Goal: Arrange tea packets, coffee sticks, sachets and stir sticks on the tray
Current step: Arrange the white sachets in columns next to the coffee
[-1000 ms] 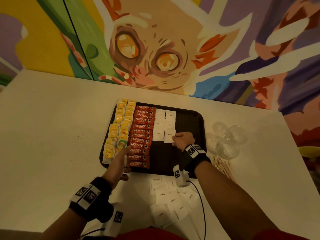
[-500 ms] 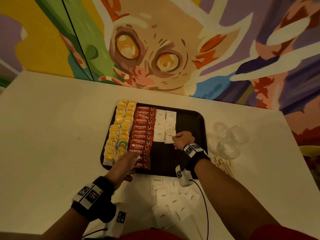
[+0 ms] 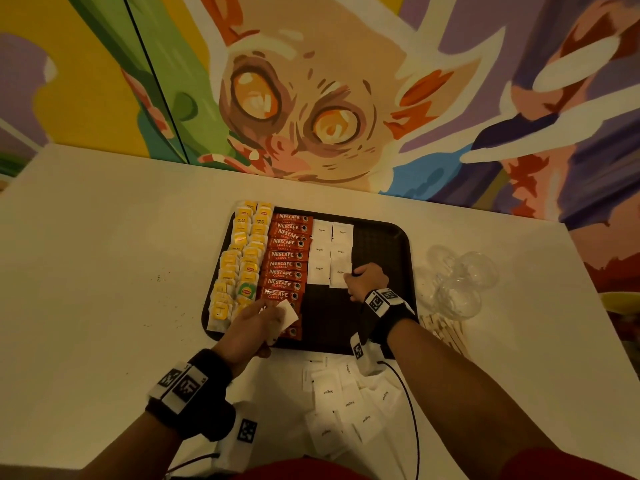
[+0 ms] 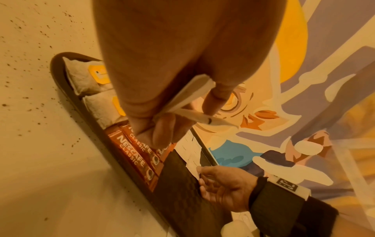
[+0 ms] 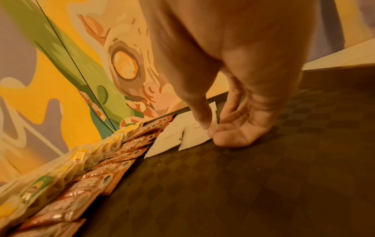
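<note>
On the dark tray, the sugar column is being built: the nearest laid sachet is pinched by the right hand, while a fresh sachet is pinched in the left hand. Next, placement below the row seems called for.

Setting reads as a café or hospitality-type beverage station rather than a home. Evidence: bulk single-serve supplies on a dark serving tray at frame centre; Nescafé coffee sticks, yellow tea packets, sugar sachets. Clear glasses at right. Large painted mural fills the upper frame behind the white counter.
</note>
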### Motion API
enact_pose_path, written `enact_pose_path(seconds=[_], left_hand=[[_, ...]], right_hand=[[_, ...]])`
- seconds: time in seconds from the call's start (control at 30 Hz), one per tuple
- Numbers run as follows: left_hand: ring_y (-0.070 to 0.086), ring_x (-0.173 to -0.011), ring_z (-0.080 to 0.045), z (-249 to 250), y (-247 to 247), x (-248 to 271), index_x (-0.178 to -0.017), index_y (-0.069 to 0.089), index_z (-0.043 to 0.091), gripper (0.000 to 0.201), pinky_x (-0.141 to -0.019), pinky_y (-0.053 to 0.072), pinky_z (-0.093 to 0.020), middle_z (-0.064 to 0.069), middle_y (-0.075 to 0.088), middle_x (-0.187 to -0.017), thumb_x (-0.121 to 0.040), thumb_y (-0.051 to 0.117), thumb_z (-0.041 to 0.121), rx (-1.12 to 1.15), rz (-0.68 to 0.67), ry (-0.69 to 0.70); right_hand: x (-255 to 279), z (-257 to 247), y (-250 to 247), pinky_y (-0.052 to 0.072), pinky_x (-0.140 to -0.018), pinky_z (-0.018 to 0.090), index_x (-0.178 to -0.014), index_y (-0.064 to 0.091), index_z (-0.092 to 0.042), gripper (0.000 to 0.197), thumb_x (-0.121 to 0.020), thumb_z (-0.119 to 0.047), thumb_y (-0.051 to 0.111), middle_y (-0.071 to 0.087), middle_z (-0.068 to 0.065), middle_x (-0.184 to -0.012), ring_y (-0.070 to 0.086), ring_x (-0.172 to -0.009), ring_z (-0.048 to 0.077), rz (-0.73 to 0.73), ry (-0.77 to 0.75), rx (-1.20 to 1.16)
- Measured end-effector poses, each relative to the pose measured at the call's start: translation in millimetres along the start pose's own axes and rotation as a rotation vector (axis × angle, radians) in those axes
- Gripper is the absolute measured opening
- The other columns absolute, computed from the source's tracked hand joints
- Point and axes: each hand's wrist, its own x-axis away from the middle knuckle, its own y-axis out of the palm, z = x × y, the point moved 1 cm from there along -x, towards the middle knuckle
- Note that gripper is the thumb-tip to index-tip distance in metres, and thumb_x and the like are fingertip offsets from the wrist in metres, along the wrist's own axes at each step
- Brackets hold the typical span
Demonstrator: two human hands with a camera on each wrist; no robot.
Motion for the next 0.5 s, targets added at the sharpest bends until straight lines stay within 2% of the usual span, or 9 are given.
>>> enact_pose_path(seconds=[0.1,0.17,0.2,0.23,0.3,0.4,0.5], left_hand=[[0.049,-0.077,-0.020,2,1,2,-0.101,0.056,0.016,0.007,-0.057,0.039,-0.028,-0.007,0.055,-0.094,-0.097,0.052,0.019,-0.010,-0.010,0.055],[0.054,-0.081,-0.022,2,2,2,-0.102,0.057,0.020,0.006,-0.058,0.043,-0.029,-0.006,0.057,-0.100,-0.097,0.054,0.023,-0.018,0.014,0.095],[0.056,-0.085,-0.022,1,2,1,-0.102,0.057,0.022,0.006,-0.060,0.045,-0.029,-0.005,0.057,-0.104,-0.097,0.055,0.024,-0.016,0.034,0.110],[0.058,-0.089,-0.022,1,3,0,-0.102,0.058,0.024,0.006,-0.061,0.047,-0.029,-0.004,0.057,-0.107,-0.096,0.056,0.025,-0.007,0.059,0.124],[0.059,-0.100,-0.023,1,3,-3,-0.100,0.062,0.022,0.006,-0.065,0.051,-0.031,-0.001,0.058,-0.112,-0.095,0.058,0.023,0.034,0.109,0.163],[0.060,-0.106,-0.026,1,4,-6,-0.102,0.067,0.017,0.011,-0.076,0.057,-0.041,-0.002,0.063,-0.112,-0.094,0.062,0.022,0.101,0.162,0.214],[0.064,-0.105,-0.028,1,5,-5,-0.104,0.069,0.018,0.014,-0.081,0.058,-0.049,-0.006,0.067,-0.113,-0.092,0.063,0.025,0.147,0.163,0.192]], right_hand=[[4,1,3,0.058,-0.085,0.044,-0.105,0.061,-0.016,0.020,-0.089,-0.027,0.068,0.069,0.010,-0.106,0.068,-0.097,0.029,0.022,-0.044,-0.044],[16,-4,5,0.059,-0.080,0.039,-0.097,0.057,-0.022,0.014,-0.090,-0.029,0.067,0.067,0.004,-0.101,0.069,-0.092,0.024,0.010,-0.100,-0.135],[27,-7,5,0.060,-0.074,0.033,-0.099,0.058,-0.021,0.014,-0.092,-0.030,0.065,0.066,0.002,-0.098,0.069,-0.084,0.019,-0.029,-0.127,-0.191],[39,-11,5,0.059,-0.068,0.028,-0.102,0.059,-0.019,0.017,-0.094,-0.032,0.063,0.065,0.000,-0.096,0.067,-0.077,0.014,-0.090,-0.149,-0.235],[67,-19,5,0.057,-0.066,0.026,-0.106,0.061,-0.015,0.026,-0.095,-0.038,0.060,0.066,0.001,-0.097,0.064,-0.072,0.011,-0.258,-0.192,-0.329],[101,-21,8,0.057,-0.070,0.030,-0.112,0.063,-0.010,0.035,-0.093,-0.040,0.061,0.067,0.010,-0.105,0.064,-0.078,0.017,-0.495,-0.234,-0.453],[118,-14,15,0.059,-0.076,0.038,-0.113,0.063,-0.016,0.026,-0.091,-0.029,0.067,0.067,0.015,-0.110,0.068,-0.085,0.027,-0.593,-0.316,-0.461]])
